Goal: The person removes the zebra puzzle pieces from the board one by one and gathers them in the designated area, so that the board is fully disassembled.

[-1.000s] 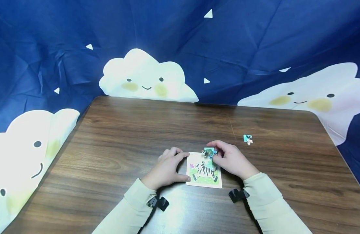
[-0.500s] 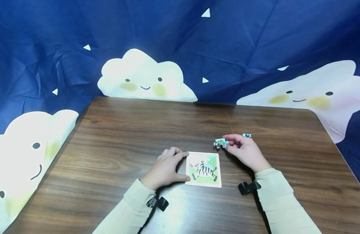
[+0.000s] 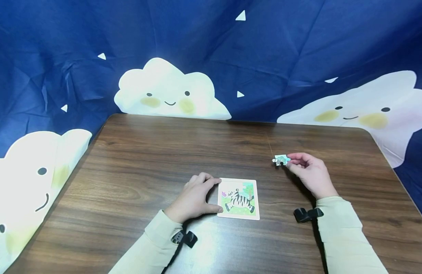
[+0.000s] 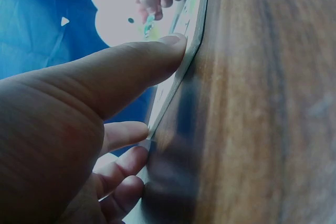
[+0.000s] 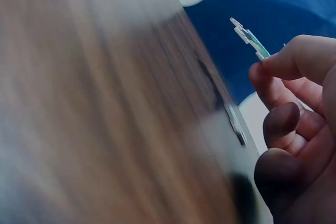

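In the head view my left hand (image 3: 194, 197) rests at the left side of a pale-framed zebra puzzle board (image 3: 238, 217), its thumb on the near corner and its index finger at the far one. The left wrist view shows the thumb (image 4: 142, 61) lying straight, its tip on the board's edge. To the right, my right hand (image 3: 312, 174) pinches a jigsaw piece (image 3: 282, 160) between thumb and index finger. In the right wrist view that piece is raised over the table, seen nearly edge-on. Another jigsaw piece (image 5: 235, 124) lies flat on the table beneath; the head view hides it.
The brown wood-grain table (image 3: 156, 152) stretches beneath both hands. Behind it hangs a blue curtain (image 3: 258, 49) with smiling white clouds. A black wrist strap (image 3: 184, 238) sits on the left wrist, and another strap (image 3: 308, 214) on the right.
My right hand has moved from above the board to the right and away, carrying its pinched piece toward the one on the table. My left hand stays at the board.
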### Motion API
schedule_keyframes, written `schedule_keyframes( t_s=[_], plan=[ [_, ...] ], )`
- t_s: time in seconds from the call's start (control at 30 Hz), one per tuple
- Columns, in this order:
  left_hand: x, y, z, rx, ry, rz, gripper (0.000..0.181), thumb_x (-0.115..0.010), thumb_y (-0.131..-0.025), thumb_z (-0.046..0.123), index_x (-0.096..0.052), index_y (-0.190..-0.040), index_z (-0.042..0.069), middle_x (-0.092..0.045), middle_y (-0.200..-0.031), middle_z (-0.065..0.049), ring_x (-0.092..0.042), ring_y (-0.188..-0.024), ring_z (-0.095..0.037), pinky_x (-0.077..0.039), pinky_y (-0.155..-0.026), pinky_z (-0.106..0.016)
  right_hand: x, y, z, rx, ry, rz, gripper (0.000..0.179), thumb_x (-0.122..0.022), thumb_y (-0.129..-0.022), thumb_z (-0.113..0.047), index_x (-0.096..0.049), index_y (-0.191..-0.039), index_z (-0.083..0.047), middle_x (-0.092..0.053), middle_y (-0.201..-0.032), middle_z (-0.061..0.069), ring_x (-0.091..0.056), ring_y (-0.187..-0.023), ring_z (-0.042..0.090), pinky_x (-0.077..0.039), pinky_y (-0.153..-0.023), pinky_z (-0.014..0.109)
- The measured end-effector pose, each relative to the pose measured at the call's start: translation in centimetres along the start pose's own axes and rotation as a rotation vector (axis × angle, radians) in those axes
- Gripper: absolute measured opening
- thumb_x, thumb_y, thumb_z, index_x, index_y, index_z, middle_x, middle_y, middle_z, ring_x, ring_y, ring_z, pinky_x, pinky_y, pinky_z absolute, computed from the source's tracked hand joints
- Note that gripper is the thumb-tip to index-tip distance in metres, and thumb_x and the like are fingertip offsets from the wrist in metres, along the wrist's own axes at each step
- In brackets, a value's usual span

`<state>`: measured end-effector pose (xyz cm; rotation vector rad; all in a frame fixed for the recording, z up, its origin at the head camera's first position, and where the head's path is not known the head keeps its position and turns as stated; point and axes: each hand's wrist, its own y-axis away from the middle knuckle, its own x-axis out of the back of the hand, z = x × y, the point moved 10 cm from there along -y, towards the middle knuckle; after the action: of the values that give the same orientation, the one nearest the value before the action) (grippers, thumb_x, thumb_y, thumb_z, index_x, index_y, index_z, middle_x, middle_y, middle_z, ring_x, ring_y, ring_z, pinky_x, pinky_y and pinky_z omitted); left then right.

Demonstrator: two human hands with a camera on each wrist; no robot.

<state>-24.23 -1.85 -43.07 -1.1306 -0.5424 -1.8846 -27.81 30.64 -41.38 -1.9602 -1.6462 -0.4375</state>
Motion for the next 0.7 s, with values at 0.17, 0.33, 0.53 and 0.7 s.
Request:
schedule_keyframes(
  t_s=[0.17,0.33,0.53,0.7],
  plan=[
    [0.0,0.0,0.0,-0.002,-0.004,0.001,0.081,-0.086,-0.072,0.046,-0.057,-0.142,0.016,-0.055,-0.13,-0.004,-0.047,-0.111,-0.024,-0.04,-0.096,-0.046,2.4,0.1,1.3,-0.028,0.042,0.074,0.031,-0.069,-0.093,-0.02,-0.07,-0.117,0.001,-0.068,-0.089,-0.011,-0.059,-0.08,-0.004,-0.043,-0.07,0.011],
    [0.1,-0.1,0.0,-0.007,-0.005,-0.002,0.081,-0.086,-0.072,0.046,-0.057,-0.142,0.016,-0.055,-0.13,-0.003,-0.047,-0.111,-0.024,-0.04,-0.096,-0.046,4.8,0.2,2.7,-0.046,0.069,0.126,0.033,-0.07,-0.093,-0.022,-0.07,-0.116,0.002,-0.063,-0.084,-0.023,-0.058,-0.079,-0.006,-0.042,-0.07,0.009],
    [0.2,-0.2,0.0,-0.012,-0.014,0.001,0.081,-0.086,-0.073,0.047,-0.057,-0.142,0.017,-0.055,-0.128,-0.002,-0.047,-0.109,-0.023,-0.04,-0.095,-0.046,6.1,0.1,4.1,-0.079,0.149,0.118,0.036,-0.07,-0.093,-0.027,-0.07,-0.115,0.001,-0.063,-0.084,-0.013,-0.054,-0.076,0.001,-0.04,-0.067,0.015],
    [0.1,-0.1,-0.1,-0.007,-0.014,-0.004,0.08,-0.085,-0.073,0.047,-0.058,-0.142,0.017,-0.055,-0.128,-0.003,-0.047,-0.111,-0.023,-0.04,-0.097,-0.047,6.5,0.0,4.5,-0.06,0.275,0.07,0.035,-0.067,-0.095,-0.03,-0.071,-0.114,-0.001,-0.066,-0.09,0.004,-0.051,-0.075,0.003,-0.038,-0.069,0.022]
  ],
)
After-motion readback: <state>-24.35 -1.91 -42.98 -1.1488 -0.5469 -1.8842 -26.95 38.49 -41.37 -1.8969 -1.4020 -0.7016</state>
